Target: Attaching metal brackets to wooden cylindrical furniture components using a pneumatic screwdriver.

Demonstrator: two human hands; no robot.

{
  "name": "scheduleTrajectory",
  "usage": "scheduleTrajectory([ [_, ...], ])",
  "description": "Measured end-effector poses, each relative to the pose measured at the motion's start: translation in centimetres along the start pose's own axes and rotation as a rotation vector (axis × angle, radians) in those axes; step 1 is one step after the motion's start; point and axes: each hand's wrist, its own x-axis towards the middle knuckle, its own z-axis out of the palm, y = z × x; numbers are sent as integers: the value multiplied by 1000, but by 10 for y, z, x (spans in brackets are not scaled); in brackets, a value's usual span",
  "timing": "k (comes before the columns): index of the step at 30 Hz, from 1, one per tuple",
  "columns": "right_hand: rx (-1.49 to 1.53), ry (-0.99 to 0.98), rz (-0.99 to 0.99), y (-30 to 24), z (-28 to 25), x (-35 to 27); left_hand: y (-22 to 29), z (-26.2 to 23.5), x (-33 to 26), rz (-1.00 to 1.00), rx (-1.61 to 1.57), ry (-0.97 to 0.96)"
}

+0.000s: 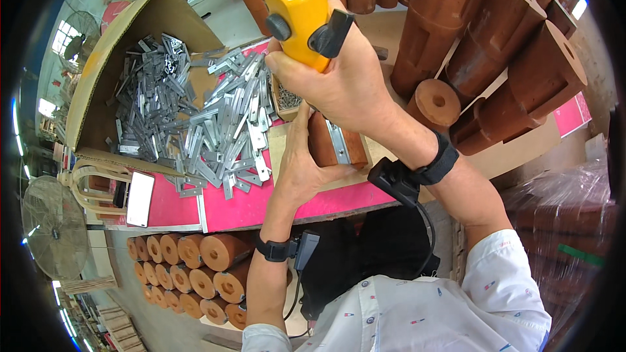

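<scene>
On the table (pixel 293 214), the block (pixel 321 143) is held by the left hand (pixel 302 161), partly open around it. Above the block, a yellow tool (pixel 302 18) is gripped in the curled right hand (pixel 349 81); left of the block, metal strips (pixel 238 114) are heaped.

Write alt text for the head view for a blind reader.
A person's right hand grips a yellow tool above a brown block that the left hand holds, a metal strip along its top. Loose metal strips lie left, some in a cardboard box; brown cylinders stand at right.
</scene>
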Motion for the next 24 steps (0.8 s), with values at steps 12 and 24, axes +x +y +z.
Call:
scheduleTrajectory([
  [12, -24, 8, 37, 3, -6, -5, 1, 1, -1, -49, -39, -1],
  [24, 68, 14, 70, 9, -3, -8, -7, -1, -2, -44, 62, -5],
])
